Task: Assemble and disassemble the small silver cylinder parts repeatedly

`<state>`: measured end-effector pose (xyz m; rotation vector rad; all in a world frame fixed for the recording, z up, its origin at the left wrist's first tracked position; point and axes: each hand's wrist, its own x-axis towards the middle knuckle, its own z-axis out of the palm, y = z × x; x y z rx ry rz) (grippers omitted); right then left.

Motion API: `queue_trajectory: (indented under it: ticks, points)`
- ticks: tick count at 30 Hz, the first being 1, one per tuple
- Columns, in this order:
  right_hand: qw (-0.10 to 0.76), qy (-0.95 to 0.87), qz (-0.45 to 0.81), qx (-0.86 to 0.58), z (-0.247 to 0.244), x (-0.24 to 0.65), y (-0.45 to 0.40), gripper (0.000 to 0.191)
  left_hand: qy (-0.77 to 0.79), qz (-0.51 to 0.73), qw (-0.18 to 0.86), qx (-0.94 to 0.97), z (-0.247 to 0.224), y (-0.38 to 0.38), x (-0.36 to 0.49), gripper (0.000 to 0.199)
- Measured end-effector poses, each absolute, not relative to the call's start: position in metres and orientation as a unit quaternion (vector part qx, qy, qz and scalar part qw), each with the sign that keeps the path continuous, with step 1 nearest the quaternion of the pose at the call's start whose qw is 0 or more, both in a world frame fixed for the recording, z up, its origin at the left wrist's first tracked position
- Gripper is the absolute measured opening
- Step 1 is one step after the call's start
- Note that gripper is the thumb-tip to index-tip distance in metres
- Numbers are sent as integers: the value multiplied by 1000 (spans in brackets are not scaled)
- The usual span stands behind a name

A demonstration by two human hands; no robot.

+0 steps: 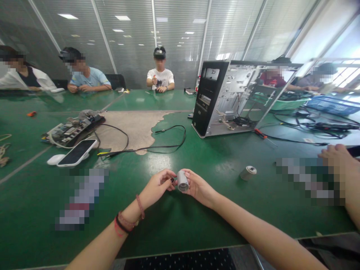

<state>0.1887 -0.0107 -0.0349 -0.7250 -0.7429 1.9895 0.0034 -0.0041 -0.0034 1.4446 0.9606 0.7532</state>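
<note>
A silvery, hollow-ended metal cylinder (182,182) is held low over the table's near side, its open end tilted toward me. My right hand (197,186) is closed around its right side. Just left of the cylinder, my left hand (160,183) pinches a small dark piece (172,180), too small to name; those fingertips are near or against the cylinder. Another metal cylinder (248,173), with a pale top and dark centre, stands upright on the green table (213,157) to the right of my hands.
An open computer case (209,97) stands beyond my hands, with a screwdriver (261,134) beside it. A circuit-board assembly (74,129), a phone (77,153) and a black cable (140,150) lie to the left. A neighbour's hand (337,159) is at right; several people sit around the table.
</note>
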Motion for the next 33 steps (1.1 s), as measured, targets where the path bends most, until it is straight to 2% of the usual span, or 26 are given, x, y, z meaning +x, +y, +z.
queue_trajectory:
  ticks: [11,33]
  points:
    - [420,-254,823,-287,-37,191,-9,26,400,318,609,607,-5,-3,4,19]
    - [427,-294,805,-288,-33,190,-11,34,408,307,609,607,-4,-4,4,15]
